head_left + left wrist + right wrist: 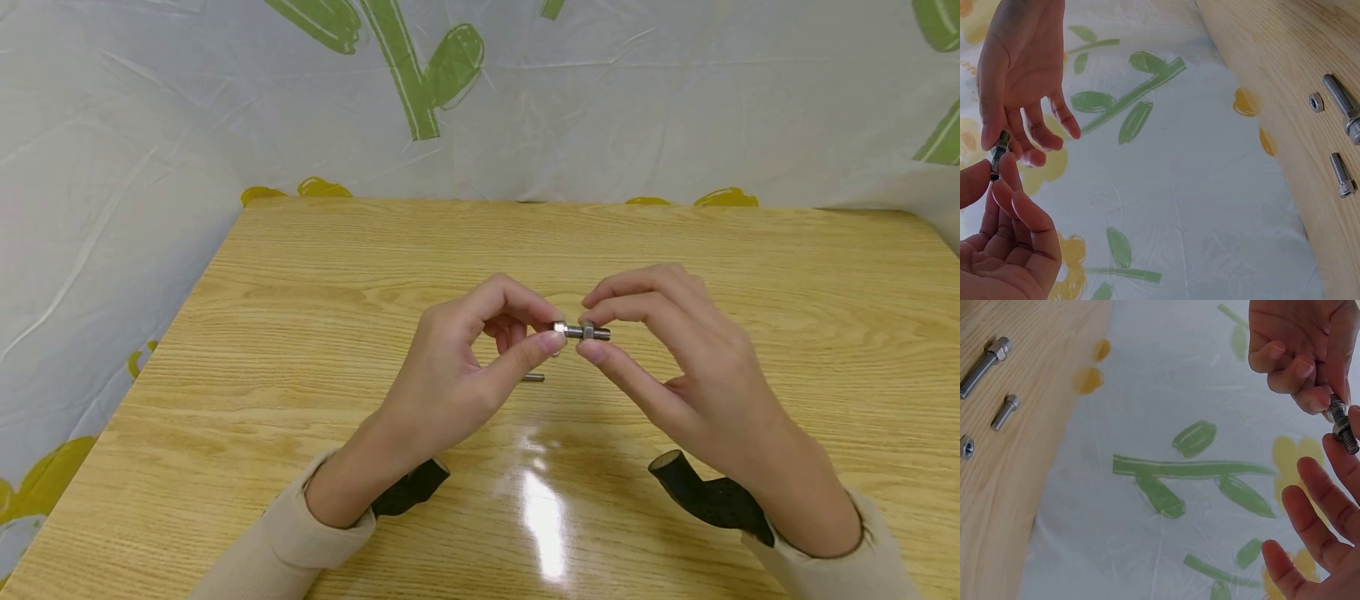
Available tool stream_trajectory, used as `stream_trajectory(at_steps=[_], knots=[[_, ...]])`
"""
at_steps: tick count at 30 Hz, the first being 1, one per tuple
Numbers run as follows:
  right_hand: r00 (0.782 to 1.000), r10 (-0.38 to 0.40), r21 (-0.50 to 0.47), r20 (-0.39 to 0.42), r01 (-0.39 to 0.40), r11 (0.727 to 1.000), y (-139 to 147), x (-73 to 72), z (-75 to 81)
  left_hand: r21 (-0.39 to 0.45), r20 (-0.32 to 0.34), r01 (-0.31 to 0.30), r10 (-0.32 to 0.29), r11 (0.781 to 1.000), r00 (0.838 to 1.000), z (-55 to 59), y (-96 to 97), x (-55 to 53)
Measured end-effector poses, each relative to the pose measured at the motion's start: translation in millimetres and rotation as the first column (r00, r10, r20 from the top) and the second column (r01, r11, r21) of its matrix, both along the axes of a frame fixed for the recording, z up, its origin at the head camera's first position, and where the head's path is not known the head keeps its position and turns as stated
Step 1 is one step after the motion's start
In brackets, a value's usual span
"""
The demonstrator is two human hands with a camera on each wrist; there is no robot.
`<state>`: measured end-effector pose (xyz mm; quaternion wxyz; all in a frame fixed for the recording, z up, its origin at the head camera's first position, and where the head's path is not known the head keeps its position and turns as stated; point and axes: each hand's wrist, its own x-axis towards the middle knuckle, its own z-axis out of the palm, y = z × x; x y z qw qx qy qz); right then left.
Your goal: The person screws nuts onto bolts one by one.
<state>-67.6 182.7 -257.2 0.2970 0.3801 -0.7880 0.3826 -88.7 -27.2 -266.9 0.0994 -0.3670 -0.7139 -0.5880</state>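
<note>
My left hand [457, 367] pinches the head of a short metal bolt [573, 332] between thumb and forefinger. The bolt lies level above the table, its threaded end pointing right. A hex nut [588, 331] sits partway along the thread. My right hand [690, 367] holds this nut with thumb and fingertips, its other fingers spread. In the left wrist view, the same bolt [1004, 139] shows between both hands. In the right wrist view, the threaded tip [1351, 445] sticks out past the nut.
On the wooden table [300, 292] lie a longer bolt with a nut near its head [1338, 94], a smaller socket-head bolt [1339, 172] and a loose nut [1316, 102]. In the head view my left hand mostly hides them; one rod end [534, 377] shows. A patterned sheet [600, 100] hangs behind.
</note>
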Motion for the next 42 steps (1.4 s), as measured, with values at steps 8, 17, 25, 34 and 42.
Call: stream_trajectory(at_steps=[8, 17, 25, 34, 42], knots=[[0.997, -0.057, 0.044, 0.043, 0.055, 0.998, -2.5, 2.3, 0.8, -0.001, 0.01, 0.009, -0.009, 1.0, 1.0, 0.0, 1.0, 1.1], [0.997, -0.052, 0.054, 0.055, 0.049, 0.997, -1.8, 5.1, 5.5, -0.007, -0.005, 0.011, -0.011, 1.0, 1.0, 0.2, 0.1, 0.3], [0.999, 0.027, -0.024, -0.033, -0.028, 0.999, -2.5, 1.0, 0.2, 0.003, 0.002, 0.015, -0.015, 1.0, 1.0, 0.6, 0.1, 0.5], [0.999, 0.014, -0.015, -0.034, -0.014, 1.0, -1.5, 0.8, 0.2, -0.006, 0.003, 0.006, -0.006, 1.0, 1.0, -0.4, 0.1, 0.1], [1.0, 0.003, -0.008, -0.031, -0.004, 1.0, -3.2, -0.6, 2.3, -0.009, -0.005, 0.002, -0.002, 1.0, 1.0, -0.4, 0.6, -0.5]])
